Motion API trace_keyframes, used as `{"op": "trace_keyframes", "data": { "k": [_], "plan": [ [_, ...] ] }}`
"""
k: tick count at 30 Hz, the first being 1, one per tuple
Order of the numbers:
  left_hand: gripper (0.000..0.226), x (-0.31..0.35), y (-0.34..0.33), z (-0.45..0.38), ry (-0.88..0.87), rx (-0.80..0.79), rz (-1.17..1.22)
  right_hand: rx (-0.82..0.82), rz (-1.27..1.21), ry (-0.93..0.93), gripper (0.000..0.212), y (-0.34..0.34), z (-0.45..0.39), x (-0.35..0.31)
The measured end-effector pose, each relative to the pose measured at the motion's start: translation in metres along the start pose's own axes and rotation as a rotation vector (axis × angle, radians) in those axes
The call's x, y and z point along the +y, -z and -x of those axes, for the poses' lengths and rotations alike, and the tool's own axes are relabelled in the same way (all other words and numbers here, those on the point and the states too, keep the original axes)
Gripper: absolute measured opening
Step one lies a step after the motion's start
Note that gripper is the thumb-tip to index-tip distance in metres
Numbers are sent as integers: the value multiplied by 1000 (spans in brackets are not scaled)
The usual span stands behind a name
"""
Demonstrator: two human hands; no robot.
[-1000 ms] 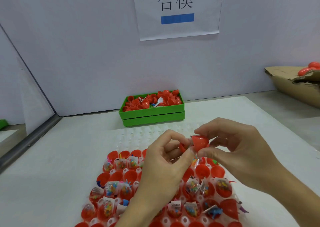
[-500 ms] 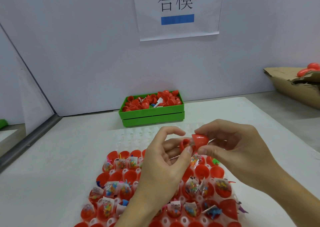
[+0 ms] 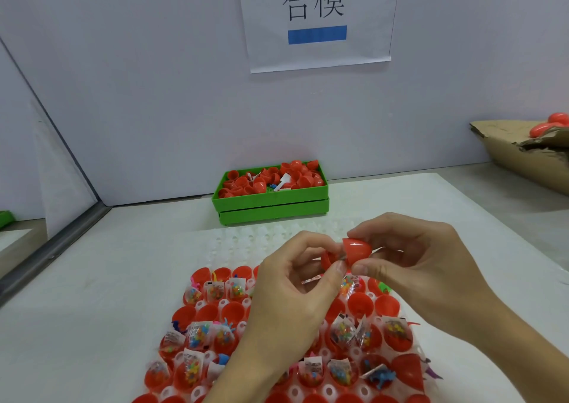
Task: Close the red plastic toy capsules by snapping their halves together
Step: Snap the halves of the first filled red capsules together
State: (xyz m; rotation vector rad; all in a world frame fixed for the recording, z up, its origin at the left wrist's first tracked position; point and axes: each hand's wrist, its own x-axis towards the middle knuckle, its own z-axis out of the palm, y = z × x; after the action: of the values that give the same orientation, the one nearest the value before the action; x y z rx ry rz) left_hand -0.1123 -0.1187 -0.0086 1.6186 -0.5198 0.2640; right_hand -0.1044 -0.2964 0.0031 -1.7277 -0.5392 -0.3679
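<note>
Head view: right hand [image 3: 425, 273] pinching red capsule cap [image 3: 357, 250]; left hand [image 3: 295, 292] gripping capsule base [image 3: 328, 256]; green bin [image 3: 271, 202] at 12 o'clock on counter [image 3: 92, 295].

A white paper sign [image 3: 318, 21] on the grey wall carried two large black characters, 合模, above a solid blue bar. The small labels on the toy packets [image 3: 314, 364] in the tray were too small to read.

Two hands [image 3: 354, 285], two green trays [image 3: 271, 205], one cardboard box [image 3: 520, 153], one wall sign [image 3: 317, 18], perhaps thirty-odd open capsule halves [image 3: 234, 310].
</note>
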Motion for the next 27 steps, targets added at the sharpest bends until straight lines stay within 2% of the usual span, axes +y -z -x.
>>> {"op": "trace_keyframes", "data": {
  "k": [18, 27],
  "plan": [
    [16, -2, -1, 1, -4, 48, -53, -20, -19, 31, 29, -1, 0, 4],
    [16, -2, -1, 1, -72, 45, -122, -10, -29, 23, 24, -1, 1, 5]
  ]
}}
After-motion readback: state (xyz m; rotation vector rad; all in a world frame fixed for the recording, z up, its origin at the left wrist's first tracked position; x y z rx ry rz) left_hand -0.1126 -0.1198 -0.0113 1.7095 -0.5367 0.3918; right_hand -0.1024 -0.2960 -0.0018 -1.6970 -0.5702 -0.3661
